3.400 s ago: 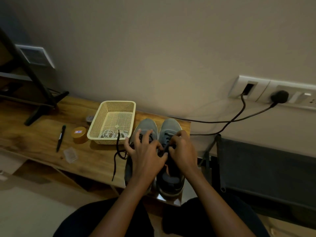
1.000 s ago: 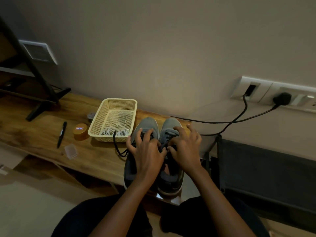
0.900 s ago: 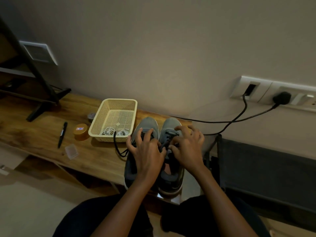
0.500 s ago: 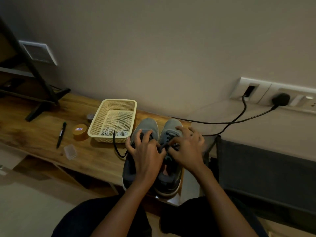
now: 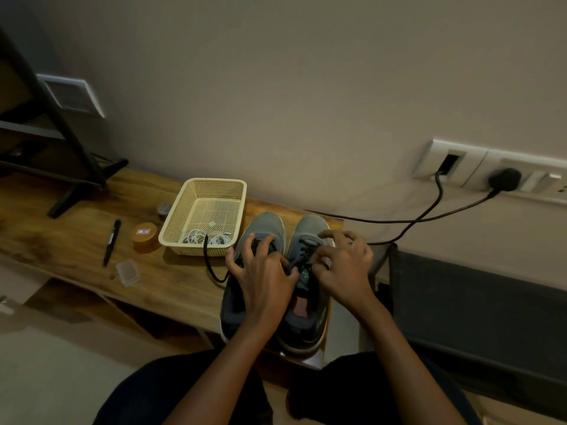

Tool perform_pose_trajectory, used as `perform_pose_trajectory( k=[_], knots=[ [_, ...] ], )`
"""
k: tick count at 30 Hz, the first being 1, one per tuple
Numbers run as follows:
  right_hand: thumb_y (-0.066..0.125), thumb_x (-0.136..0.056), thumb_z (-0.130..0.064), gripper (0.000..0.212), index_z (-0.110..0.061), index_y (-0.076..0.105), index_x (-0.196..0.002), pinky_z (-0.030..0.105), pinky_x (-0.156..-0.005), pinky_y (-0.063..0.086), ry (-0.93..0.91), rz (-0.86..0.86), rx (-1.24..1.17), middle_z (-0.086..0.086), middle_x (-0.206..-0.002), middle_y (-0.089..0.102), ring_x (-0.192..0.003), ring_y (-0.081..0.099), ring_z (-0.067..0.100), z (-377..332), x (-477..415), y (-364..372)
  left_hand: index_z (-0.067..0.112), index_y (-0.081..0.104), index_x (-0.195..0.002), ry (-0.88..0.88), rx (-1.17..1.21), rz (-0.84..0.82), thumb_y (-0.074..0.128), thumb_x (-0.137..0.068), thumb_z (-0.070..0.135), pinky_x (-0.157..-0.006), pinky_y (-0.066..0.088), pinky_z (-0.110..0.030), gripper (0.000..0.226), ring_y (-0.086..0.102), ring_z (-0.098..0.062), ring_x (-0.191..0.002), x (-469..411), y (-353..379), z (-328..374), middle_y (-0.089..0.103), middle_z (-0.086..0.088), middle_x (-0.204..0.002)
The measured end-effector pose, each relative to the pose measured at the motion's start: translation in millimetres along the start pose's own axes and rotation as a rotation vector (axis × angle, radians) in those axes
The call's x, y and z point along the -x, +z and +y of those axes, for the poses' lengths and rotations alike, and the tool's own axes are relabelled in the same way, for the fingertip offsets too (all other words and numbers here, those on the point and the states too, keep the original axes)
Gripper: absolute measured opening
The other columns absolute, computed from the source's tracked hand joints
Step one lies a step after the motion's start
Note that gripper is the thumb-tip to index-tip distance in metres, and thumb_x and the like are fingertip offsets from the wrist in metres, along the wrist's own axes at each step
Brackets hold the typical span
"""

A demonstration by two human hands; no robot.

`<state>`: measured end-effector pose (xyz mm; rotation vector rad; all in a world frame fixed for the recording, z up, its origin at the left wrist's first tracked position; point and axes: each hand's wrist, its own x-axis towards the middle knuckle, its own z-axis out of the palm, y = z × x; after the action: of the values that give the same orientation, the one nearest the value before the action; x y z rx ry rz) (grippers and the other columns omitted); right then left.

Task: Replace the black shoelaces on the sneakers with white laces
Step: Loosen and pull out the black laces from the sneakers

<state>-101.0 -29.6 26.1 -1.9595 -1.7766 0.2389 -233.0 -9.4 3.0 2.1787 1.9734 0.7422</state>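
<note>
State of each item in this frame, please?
Left sneaker: upright, left hand resting on it.
Right sneaker: black lace threaded.
Right hand: fingers pinching that lace.
Loose black lace: draped over basket rim.
White laces: coiled in basket.
Plug: in socket.

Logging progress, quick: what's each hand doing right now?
Left hand: open, fingers spread on the left sneaker.
Right hand: pinching the black lace on the right sneaker.

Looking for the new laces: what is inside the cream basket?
Coiled white laces lie at the basket's near end; a black lace drapes over that rim. The near wall covers their lower part.
</note>
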Motion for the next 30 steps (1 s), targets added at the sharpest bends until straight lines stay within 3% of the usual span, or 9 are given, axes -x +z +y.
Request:
perform_pose_trajectory(
  k=[2, 8, 20, 26, 30],
  knots=[
    [0.046, -0.071, -0.041, 0.034, -0.023, 0.070, -0.086, 0.040, -0.105, 0.007, -0.015, -0.050, 0.040, -0.007, -0.140, 0.039, -0.133, 0.016, 0.025, -7.2, -1.1, 5.8, 0.025, 0.071, -0.078, 0.000, -0.006, -0.001, 0.072, -0.075, 0.041, -0.108, 0.004, -0.050, 0.016, 0.020, -0.021, -0.140, 0.1, 0.5, -2.2, 0.048, 0.007, -0.139],
    [0.050, -0.090, -0.034, 0.026, -0.022, 0.071, -0.100, 0.045, -0.109, 0.005, -0.009, -0.116, 0.191, -0.005, -0.145, 0.034, -0.138, 0.009, 0.027, -13.1, -5.8, 15.2, 0.025, 0.072, -0.077, 0.004, -0.020, 0.011, 0.072, -0.073, 0.046, -0.105, 0.001, -0.050, 0.022, 0.022, -0.024, -0.140, 2.2, 2.2, -3.9, 0.047, 0.005, -0.140],
    [0.055, -0.090, -0.031, 0.012, -0.025, 0.063, -0.082, 0.040, -0.108, 0.008, -0.046, -0.252, 0.025, -0.011, -0.134, 0.039, -0.131, 0.016, 0.022, 6.3, 1.6, -15.5, 0.023, 0.074, -0.074, 0.008, 0.002, 0.010, 0.076, -0.072, 0.037, -0.107, 0.007, -0.052, 0.014, 0.025, -0.023, -0.138, 3.4, 1.9, -0.6, 0.051, 0.006, -0.137],
    [0.044, -0.094, -0.040, 0.030, -0.025, 0.069, -0.103, 0.046, -0.111, 0.008, -0.039, -0.225, 0.157, -0.008, -0.146, 0.031, -0.136, 0.011, 0.024, -12.2, -5.3, 7.9, 0.028, 0.074, -0.082, -0.011, 0.000, -0.036, 0.069, -0.078, 0.044, -0.106, 0.001, -0.049, 0.018, 0.014, -0.021, -0.141, 3.7, -0.1, -3.6, 0.043, 0.010, -0.143],
    [0.046, -0.093, -0.032, 0.027, -0.022, 0.070, -0.101, 0.043, -0.108, 0.011, -0.053, -0.174, 0.189, -0.007, -0.144, 0.034, -0.137, 0.012, 0.026, -12.4, -6.1, 12.3, 0.028, 0.073, -0.084, -0.028, 0.019, -0.066, 0.069, -0.078, 0.045, -0.107, 0.000, -0.048, 0.018, 0.010, -0.019, -0.142, 4.6, -2.2, -1.8, 0.039, 0.012, -0.146]
  ],
)
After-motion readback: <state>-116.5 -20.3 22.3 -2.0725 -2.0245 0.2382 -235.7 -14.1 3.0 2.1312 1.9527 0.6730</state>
